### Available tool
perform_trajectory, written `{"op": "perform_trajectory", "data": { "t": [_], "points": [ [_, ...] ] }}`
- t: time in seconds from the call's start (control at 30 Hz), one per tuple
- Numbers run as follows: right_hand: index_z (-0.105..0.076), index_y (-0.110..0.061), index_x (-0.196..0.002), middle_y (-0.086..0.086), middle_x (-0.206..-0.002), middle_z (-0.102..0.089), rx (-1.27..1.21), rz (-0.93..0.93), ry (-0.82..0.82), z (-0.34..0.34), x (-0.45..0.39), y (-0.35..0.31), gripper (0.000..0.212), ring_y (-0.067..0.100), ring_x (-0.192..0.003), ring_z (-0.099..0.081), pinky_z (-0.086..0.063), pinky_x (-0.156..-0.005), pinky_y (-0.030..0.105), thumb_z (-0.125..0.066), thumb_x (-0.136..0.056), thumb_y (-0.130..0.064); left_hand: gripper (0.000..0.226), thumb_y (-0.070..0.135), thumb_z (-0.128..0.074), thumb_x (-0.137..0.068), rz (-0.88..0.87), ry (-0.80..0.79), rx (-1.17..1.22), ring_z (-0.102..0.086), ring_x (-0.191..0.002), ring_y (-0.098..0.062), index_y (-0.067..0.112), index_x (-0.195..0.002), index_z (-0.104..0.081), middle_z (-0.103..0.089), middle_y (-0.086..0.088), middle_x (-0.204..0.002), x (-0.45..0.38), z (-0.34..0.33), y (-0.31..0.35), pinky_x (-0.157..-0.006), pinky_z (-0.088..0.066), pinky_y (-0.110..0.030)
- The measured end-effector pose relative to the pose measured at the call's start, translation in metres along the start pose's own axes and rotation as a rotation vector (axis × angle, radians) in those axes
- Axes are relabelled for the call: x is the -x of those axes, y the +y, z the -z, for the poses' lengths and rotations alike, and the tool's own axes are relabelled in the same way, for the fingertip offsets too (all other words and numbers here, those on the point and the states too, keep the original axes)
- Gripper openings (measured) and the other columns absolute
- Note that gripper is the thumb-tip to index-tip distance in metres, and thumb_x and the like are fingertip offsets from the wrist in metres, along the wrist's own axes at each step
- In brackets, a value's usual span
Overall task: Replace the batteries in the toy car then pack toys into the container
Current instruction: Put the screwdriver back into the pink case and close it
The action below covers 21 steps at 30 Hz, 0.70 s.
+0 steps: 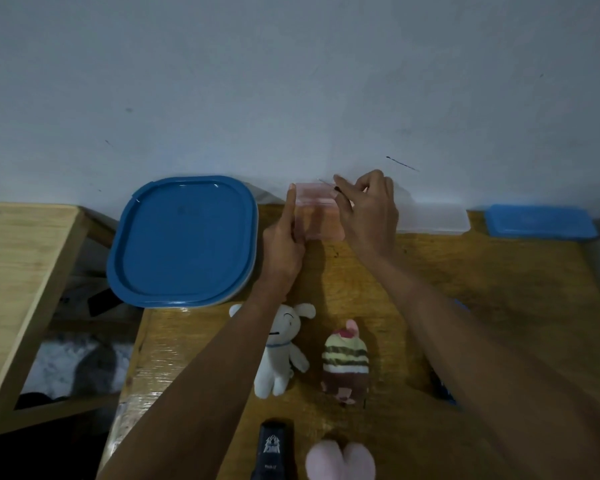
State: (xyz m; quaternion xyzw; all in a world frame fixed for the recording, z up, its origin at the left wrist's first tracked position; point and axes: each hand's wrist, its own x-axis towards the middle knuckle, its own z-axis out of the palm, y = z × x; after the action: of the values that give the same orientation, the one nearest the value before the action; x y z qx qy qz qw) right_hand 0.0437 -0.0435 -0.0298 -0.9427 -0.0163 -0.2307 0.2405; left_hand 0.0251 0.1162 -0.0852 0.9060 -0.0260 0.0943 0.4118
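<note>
Head view. Small clear pink box (317, 216) at the far edge of the surface (499, 292), held between both hands. Left hand (284, 244) flat on the box's left side, fingers straight, thumb tucked at the near corner. Right hand (369, 213) curled at the box's right top edge, pinching a thin dark stick (336, 189); a tool, maybe, hard to tell. Looks light, hard and smooth, so likely slippery. Best held by two opposite sides, not by the thin rim.

Nearer than the hands: soft white bunny (283, 355), striped cake toy (344, 362), pink plush (340, 460), black thing (274, 448), perhaps the car. Squashy toys, easy to grab round the middle. Big container with blue lid (184, 240) just left of the left hand.
</note>
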Motion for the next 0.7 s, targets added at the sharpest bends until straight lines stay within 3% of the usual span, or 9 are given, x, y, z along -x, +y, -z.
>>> {"op": "perform_trajectory", "data": {
  "t": [0.13, 0.3, 0.47, 0.57, 0.7],
  "points": [
    [-0.074, -0.016, -0.117, 0.005, -0.089, -0.056, -0.046, 0.104, -0.042, -0.014, 0.022, 0.003, 0.028, 0.024, -0.085, -0.051, -0.042, -0.06, 0.029, -0.069, -0.092, -0.027, 0.08, 0.007, -0.058, -0.096, 0.004, -0.019, -0.016, -0.061, -0.06, -0.021, 0.024, -0.161, -0.015, -0.065, -0.011, -0.076, -0.003, 0.0, -0.007, -0.062, -0.057, -0.041],
    [-0.074, -0.029, -0.117, 0.0, -0.097, -0.067, -0.003, -0.054, -0.3, -0.022, 0.025, -0.003, 0.025, 0.024, -0.098, -0.05, -0.05, -0.079, 0.039, -0.067, -0.093, -0.032, 0.07, 0.024, -0.054, -0.103, -0.004, -0.006, 0.029, -0.065, -0.064, -0.018, 0.03, -0.16, -0.014, -0.068, -0.008, -0.079, -0.004, -0.002, -0.007, -0.063, -0.058, -0.044],
    [-0.076, -0.033, -0.112, 0.002, -0.094, -0.069, 0.063, -0.171, -0.382, -0.033, 0.015, -0.008, 0.021, 0.026, -0.101, -0.051, -0.051, -0.08, 0.039, -0.069, -0.092, -0.034, 0.071, 0.021, -0.054, -0.102, 0.001, -0.011, 0.031, -0.064, -0.063, -0.017, 0.027, -0.161, -0.015, -0.068, -0.007, -0.077, -0.003, -0.002, -0.008, -0.063, -0.058, -0.044],
    [-0.077, -0.027, -0.109, 0.0, -0.098, -0.068, 0.078, -0.179, -0.328, -0.031, 0.017, -0.006, 0.022, 0.023, -0.102, -0.052, -0.052, -0.076, 0.036, -0.065, -0.093, -0.037, 0.068, 0.026, -0.052, -0.104, 0.022, -0.009, 0.039, -0.064, -0.061, -0.017, 0.029, -0.16, -0.015, -0.067, -0.007, -0.075, -0.003, -0.001, -0.005, -0.062, -0.058, -0.043],
    [-0.061, -0.021, -0.125, 0.001, -0.104, -0.064, -0.045, -0.125, -0.064, -0.015, 0.021, -0.004, 0.034, 0.019, -0.099, -0.054, -0.047, -0.07, 0.031, -0.062, -0.093, -0.03, 0.075, 0.016, -0.059, -0.099, 0.043, -0.027, 0.044, -0.065, -0.062, -0.016, 0.028, -0.16, -0.017, -0.069, -0.006, -0.077, -0.002, 0.002, 0.0, -0.064, -0.06, -0.036]
  ]
}}
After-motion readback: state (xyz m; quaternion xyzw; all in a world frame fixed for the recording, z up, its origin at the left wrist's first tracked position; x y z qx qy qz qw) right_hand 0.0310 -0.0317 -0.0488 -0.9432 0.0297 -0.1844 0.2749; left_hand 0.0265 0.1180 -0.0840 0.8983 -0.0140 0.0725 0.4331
